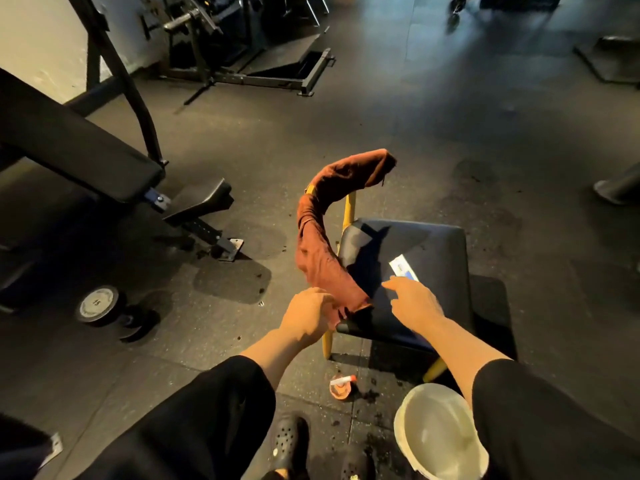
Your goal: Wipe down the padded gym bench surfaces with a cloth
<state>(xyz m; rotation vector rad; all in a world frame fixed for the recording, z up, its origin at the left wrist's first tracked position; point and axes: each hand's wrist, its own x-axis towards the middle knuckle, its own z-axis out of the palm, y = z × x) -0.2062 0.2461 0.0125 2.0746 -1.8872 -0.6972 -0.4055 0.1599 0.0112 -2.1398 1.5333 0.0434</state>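
Observation:
A rust-brown cloth (323,244) arcs up through the air in a long twisted band, its far end curling to the right. My left hand (306,318) grips its near end just left of a dark blue padded seat (433,258) on yellow legs. My right hand (414,301) hovers over the seat's near part with the fingers extended toward a white and blue card (403,268) lying on the pad. A long black padded bench (69,140) slants across the left side, apart from both hands.
A white bucket (438,431) stands on the floor at the lower right, by my right arm. A small orange object (343,386) lies on the floor below the seat. A dumbbell (100,304) rests under the black bench. Dark machines stand at the back.

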